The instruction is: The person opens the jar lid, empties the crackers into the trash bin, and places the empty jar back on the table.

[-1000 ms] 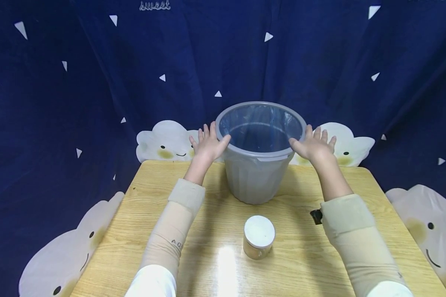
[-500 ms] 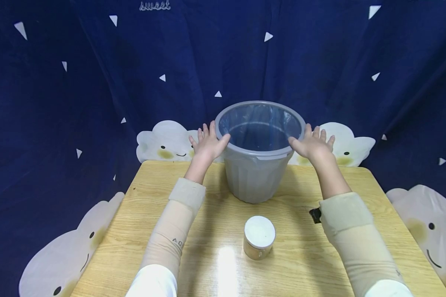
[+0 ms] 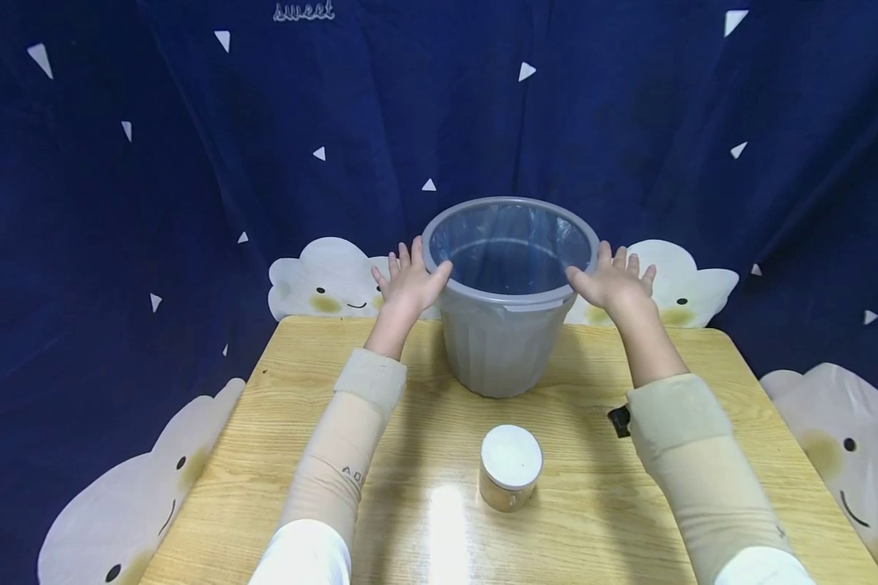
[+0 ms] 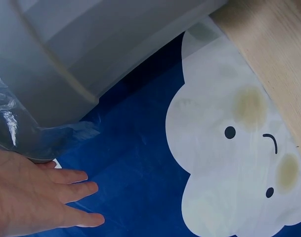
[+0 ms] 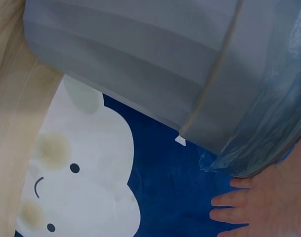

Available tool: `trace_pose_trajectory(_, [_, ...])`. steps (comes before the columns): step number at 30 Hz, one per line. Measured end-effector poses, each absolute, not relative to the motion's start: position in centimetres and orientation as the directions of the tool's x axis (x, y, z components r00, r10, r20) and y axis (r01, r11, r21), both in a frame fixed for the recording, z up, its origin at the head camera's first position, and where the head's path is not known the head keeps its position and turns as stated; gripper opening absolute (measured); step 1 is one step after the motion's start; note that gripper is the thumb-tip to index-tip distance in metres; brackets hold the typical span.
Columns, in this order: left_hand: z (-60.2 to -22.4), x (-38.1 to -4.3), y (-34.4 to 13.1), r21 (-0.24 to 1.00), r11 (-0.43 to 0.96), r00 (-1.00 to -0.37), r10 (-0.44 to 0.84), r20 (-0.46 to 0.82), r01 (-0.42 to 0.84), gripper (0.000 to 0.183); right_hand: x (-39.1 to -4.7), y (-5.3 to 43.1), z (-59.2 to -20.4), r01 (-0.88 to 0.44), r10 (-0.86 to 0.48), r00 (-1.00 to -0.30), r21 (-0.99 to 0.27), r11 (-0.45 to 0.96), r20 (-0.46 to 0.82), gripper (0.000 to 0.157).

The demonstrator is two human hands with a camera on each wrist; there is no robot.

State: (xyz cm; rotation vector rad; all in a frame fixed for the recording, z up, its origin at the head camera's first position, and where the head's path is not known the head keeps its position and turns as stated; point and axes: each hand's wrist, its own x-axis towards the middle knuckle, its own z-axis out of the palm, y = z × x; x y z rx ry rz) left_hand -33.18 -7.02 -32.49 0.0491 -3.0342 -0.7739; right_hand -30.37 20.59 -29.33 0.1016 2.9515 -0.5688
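A grey trash bin with a thin bluish plastic liner stands upright at the table's far edge. At the left of its rim, my left hand has its fingers spread straight, the thumb at the rim. My right hand touches the rim's right side in the same way, fingers fanned out. In the left wrist view, the left hand lies against the rim beside the liner. The right wrist view has the right hand against the rim too, partly out of frame.
A jar with a white lid stands on the wooden table nearer the person. A small black object is partly covered by the right sleeve. Behind the table hangs a dark blue curtain with white clouds.
The bin has shifted slightly away and to the left, with both hands at its rim. My right hand has moved a little the same way. The jar has stayed put.
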Motion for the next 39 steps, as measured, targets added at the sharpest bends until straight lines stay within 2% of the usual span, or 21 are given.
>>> trace_pose_trajectory(17, [-32.5,-33.2,-7.0,0.477,0.878,-0.999,-0.037,0.015,-0.025,0.079,-30.6,20.6,-29.7,0.091,0.050,-0.992,-0.385,0.918,-0.116,0.083])
trace_pose_trajectory(32, [-33.0,-32.9,-7.0,0.507,0.861,-0.995,-0.073,0.069,-0.028,0.078,-30.4,20.4,-30.8,0.091,0.092,-0.996,-0.442,0.892,-0.020,0.082])
trace_pose_trajectory(36, [-33.2,-32.8,-7.1,0.502,0.865,-0.989,-0.078,0.123,-0.006,0.077,-30.2,20.3,-30.9,0.065,0.093,-0.995,-0.443,0.894,0.042,0.079])
trace_pose_trajectory(39, [-33.8,-32.8,-7.4,0.500,0.864,-0.970,-0.070,0.232,0.056,0.073,-30.0,20.3,-31.2,0.039,0.099,-0.989,-0.454,0.890,0.109,0.077])
